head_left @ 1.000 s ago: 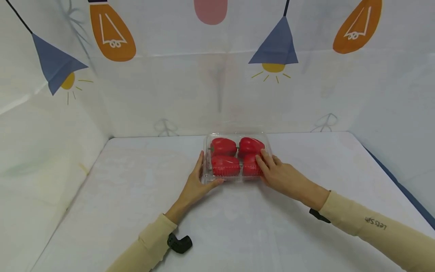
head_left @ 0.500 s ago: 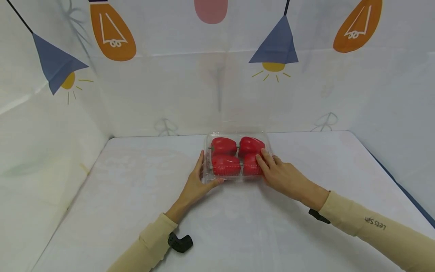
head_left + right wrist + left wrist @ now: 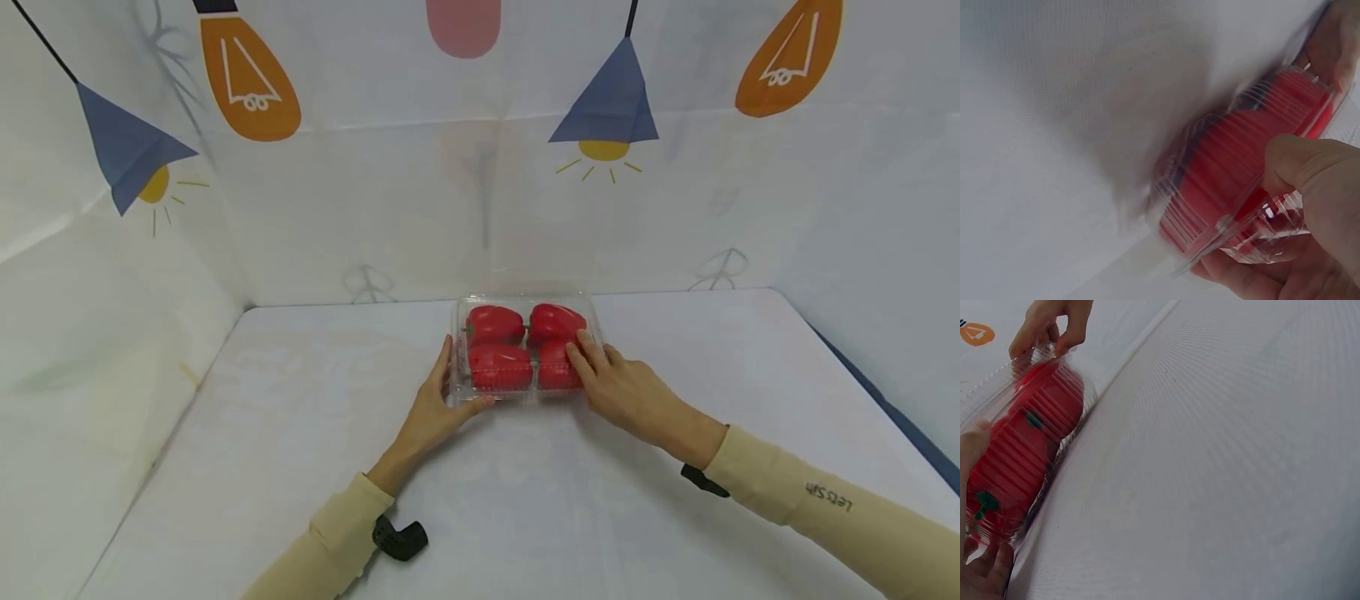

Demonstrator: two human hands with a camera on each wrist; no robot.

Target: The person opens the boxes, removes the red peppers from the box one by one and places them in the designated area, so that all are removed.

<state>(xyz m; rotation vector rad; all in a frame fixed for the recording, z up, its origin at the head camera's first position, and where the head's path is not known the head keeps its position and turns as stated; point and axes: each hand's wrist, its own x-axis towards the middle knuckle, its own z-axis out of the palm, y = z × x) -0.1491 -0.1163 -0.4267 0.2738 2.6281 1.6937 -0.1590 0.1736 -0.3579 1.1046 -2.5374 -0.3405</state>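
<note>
A clear plastic clamshell box [image 3: 459,385] holds several red bell peppers [image 3: 500,367] near the back of the white table. My left hand [image 3: 426,417] grips its left side, thumb along the front edge and fingers spread up the side. Green stems [image 3: 986,504] show through the ribbed plastic in the left wrist view. On the right, my right hand [image 3: 633,398] holds the box's right front corner, with some fingers over the lid. The right wrist view shows its thumb [image 3: 1288,156] against the plastic and fingers on the opposite side.
The white table [image 3: 315,367] ends at a white fabric backdrop [image 3: 420,208] just behind the box. Printed lamps [image 3: 611,96] and bulbs [image 3: 251,79] decorate it. Fabric walls rise at both sides. Dark camera mounts [image 3: 401,540] hang under the wrists.
Both hands keep the same hold, and the box of peppers stays in place. Only the head view shifts very slightly.
</note>
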